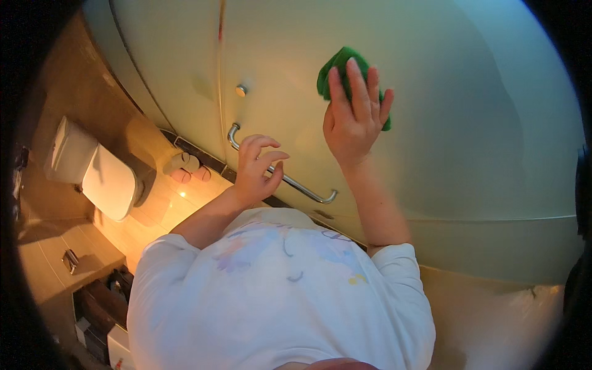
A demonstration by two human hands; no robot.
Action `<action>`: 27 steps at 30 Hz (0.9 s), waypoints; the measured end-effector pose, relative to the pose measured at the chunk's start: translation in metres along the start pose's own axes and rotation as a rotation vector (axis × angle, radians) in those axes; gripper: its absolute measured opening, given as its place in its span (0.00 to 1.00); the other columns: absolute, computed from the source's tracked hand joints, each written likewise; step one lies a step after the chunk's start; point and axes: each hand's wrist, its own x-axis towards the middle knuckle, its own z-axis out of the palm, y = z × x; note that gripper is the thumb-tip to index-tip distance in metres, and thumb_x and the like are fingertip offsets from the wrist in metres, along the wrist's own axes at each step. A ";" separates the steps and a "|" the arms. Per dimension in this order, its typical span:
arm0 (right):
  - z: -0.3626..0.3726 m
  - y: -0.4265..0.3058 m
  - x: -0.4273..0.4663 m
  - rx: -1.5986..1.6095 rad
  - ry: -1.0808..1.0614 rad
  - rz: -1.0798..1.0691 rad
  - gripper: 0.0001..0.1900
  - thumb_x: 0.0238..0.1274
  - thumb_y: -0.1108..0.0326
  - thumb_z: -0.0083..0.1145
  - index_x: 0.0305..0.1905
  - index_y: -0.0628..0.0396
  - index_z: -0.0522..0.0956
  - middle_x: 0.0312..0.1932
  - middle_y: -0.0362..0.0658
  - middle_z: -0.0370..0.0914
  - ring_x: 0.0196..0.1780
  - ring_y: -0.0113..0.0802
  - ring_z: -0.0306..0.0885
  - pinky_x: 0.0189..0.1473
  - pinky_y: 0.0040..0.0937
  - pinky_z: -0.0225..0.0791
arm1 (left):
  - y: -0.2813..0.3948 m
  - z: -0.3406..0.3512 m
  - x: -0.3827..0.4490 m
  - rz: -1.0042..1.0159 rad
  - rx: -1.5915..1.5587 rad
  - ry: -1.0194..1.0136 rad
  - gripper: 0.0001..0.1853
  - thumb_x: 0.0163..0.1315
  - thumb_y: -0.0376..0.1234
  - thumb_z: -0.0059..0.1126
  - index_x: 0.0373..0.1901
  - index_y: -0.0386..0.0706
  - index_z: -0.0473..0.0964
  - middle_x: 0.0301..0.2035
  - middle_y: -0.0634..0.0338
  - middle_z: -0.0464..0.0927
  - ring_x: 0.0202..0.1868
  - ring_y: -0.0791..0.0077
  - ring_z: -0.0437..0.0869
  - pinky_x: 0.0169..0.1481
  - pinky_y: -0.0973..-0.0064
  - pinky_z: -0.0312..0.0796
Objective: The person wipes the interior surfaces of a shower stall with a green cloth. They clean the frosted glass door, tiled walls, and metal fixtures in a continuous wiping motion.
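Spread flat, my right hand [354, 120] presses a green cloth [340, 64] against a frosted glass shower door [439, 138]. The cloth shows beyond the fingertips, between the fingers and at the right edge of the palm. My left hand [259, 164] is raised in front of the door's chrome bar handle [303, 187], with curled fingers apart and nothing in them. It covers part of the bar; whether it touches the bar I cannot tell. A round metal knob [241, 90] is on the glass above the handle's upper end.
To the left stands a toilet with a white lid [111, 182]. Slippers [187, 166] lie on the tiled floor [157, 208] by the dark sill [203, 155]. At lower left, a tiled ledge [51, 249] bears a small metal fitting [70, 262], with boxes [95, 337] below.
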 end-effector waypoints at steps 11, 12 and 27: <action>0.092 -0.082 -0.113 0.023 -0.523 -0.356 0.21 0.66 0.61 0.51 0.63 0.47 0.76 0.71 0.30 0.64 0.75 0.28 0.57 0.76 0.37 0.40 | -0.079 -0.066 0.033 -0.014 -0.077 -0.101 0.13 0.45 0.24 0.62 0.35 0.45 0.80 0.42 0.57 0.75 0.50 0.55 0.73 0.58 0.59 0.64; 0.092 -0.083 -0.105 0.092 -0.512 -0.304 0.20 0.66 0.61 0.53 0.61 0.47 0.77 0.71 0.29 0.66 0.75 0.28 0.59 0.76 0.38 0.42 | -0.087 -0.072 0.032 -0.022 -0.077 -0.105 0.13 0.45 0.24 0.62 0.35 0.45 0.80 0.42 0.57 0.75 0.50 0.55 0.73 0.58 0.59 0.64; 0.140 -0.150 -0.044 0.128 -0.570 -0.209 0.21 0.63 0.61 0.52 0.61 0.46 0.77 0.66 0.30 0.70 0.74 0.23 0.59 0.77 0.36 0.41 | -0.125 -0.097 0.036 0.009 -0.136 -0.123 0.14 0.46 0.21 0.62 0.35 0.44 0.79 0.42 0.55 0.75 0.50 0.53 0.74 0.57 0.58 0.66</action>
